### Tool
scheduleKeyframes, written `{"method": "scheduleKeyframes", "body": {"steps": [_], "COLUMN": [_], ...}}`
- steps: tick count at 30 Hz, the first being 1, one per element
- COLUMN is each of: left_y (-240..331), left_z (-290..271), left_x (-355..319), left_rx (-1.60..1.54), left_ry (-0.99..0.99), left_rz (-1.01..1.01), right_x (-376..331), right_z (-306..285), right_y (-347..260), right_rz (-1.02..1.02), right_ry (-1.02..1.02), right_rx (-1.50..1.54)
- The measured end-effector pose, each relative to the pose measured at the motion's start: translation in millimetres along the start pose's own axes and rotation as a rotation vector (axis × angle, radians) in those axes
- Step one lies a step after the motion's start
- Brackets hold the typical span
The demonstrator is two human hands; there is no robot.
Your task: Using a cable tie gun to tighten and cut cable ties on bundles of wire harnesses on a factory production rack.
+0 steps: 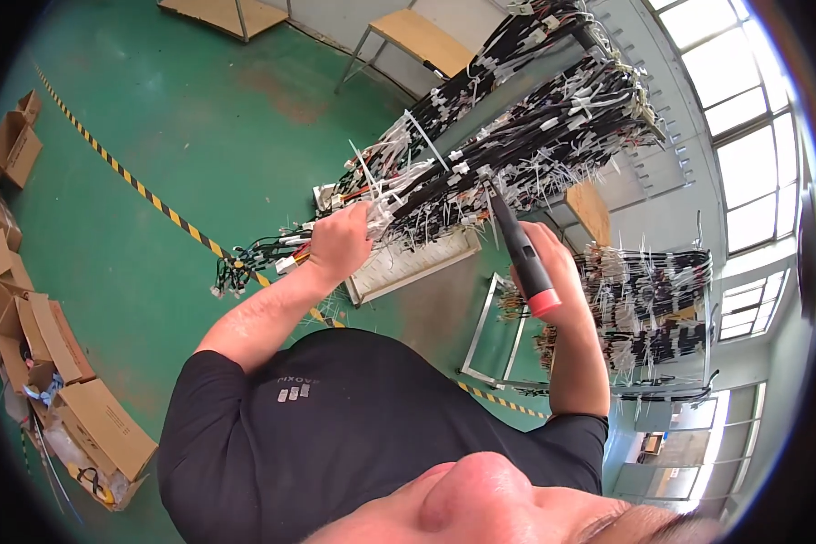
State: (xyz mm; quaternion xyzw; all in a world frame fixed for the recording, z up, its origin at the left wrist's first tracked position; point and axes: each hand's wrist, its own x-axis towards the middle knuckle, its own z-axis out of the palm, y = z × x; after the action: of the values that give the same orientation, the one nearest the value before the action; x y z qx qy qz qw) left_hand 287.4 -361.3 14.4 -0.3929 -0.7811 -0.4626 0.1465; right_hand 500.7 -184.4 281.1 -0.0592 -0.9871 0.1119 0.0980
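Note:
My left hand (pixel 340 243) is closed round a bundle of wires, part of a wiring harness (pixel 381 216) with white connectors and pale cable ties. Loose wire ends with small connectors (pixel 238 268) stick out on the left of the fist. In my right hand (pixel 553 263) is a cable tie gun (pixel 521 247), black with a red end cap. Its narrow nose points up and left and meets the hanging black harnesses (pixel 517 136); whether it grips a tie there is too small to tell. The fingers of the right hand are partly hidden behind the gun.
Below the harnesses stands a white tray (pixel 412 268) with cut tie ends. A second rack of harnesses (pixel 644 308) is on the right, beside a metal frame (pixel 482 340). Cardboard boxes (pixel 100 426) line the left. Yellow-black tape (pixel 127 177) crosses the green floor; a wooden table (pixel 422 38) stands far back.

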Motion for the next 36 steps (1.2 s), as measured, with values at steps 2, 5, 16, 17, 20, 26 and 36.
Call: {"method": "scheduleKeyframes", "body": {"steps": [2,5,16,17,20,26,36], "left_y": [0,1,-1,-1,1,-4,-5], "left_z": [-4,-9,-18,-18,-13,-14,-37], "left_x": [1,1,7,8,6,7,23], "left_rx": [-0.019,-0.026,-0.056,-0.044,-0.047,-0.099,-0.928], "left_ry": [0.035,0.083,0.114,0.116,0.105,-0.014,-0.862], "left_rz": [0.023,0.031,0.068,0.066,0.054,-0.049,-0.351], "right_x": [0,1,-7,-5,-6,-24,-45], "right_z": [13,38,76,77,77,91,114], "right_y": [2,-1,48,44,40,51,33], "right_rz": [0.006,0.112,0.085,0.043,0.071,0.173,0.015], "right_ry": [0.031,0.143,0.310,0.319,0.238,0.312,0.357], "right_rx": [-0.023,-0.100,-0.222,-0.225,-0.168,0.155,1.172]}}
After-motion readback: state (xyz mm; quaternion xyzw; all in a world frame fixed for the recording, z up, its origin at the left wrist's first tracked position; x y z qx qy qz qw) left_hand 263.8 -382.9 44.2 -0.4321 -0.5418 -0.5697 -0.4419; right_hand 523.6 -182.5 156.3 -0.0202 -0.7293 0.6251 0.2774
